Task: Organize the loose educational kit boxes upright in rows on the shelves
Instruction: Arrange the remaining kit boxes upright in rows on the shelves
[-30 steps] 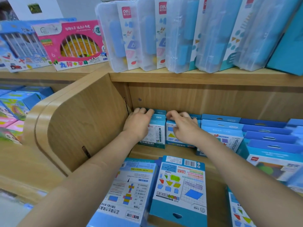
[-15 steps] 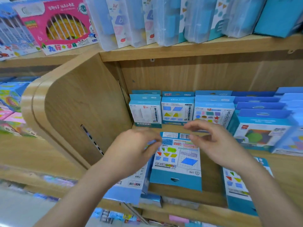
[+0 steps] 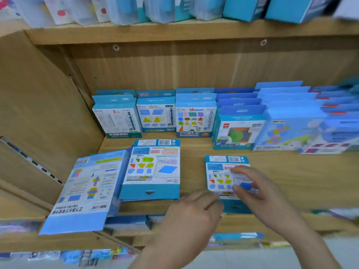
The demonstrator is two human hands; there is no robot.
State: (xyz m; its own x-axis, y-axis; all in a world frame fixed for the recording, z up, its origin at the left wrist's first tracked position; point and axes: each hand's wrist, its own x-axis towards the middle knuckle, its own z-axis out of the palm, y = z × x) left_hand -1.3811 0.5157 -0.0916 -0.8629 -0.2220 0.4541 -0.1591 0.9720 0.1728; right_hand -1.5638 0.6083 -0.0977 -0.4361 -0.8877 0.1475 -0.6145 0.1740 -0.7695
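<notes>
Three blue-and-white kit boxes lie flat, back side up, on the wooden shelf (image 3: 295, 181): a large box (image 3: 87, 191) overhanging the front edge at left, a middle box (image 3: 153, 169) on top of another, and a small box (image 3: 218, 171) at right. Upright boxes stand in rows along the back, from a white-fronted one (image 3: 118, 119) to a shapes box (image 3: 194, 119) and larger ones (image 3: 239, 129). My right hand (image 3: 258, 193) hovers with spread, curved fingers over the small box's right half. My left hand (image 3: 186, 220) sits at that box's lower left corner, fingers loosely bent.
A wooden side panel (image 3: 38, 113) closes the shelf on the left. The upper shelf (image 3: 174, 30) carries clear plastic cases and blue boxes. More packages show on a lower level below the front edge (image 3: 239, 236). Bare board lies right of the small box.
Both hands have pulled back from the upright back row and swung right, down to the small flat box. The view has dropped and shifted right.
</notes>
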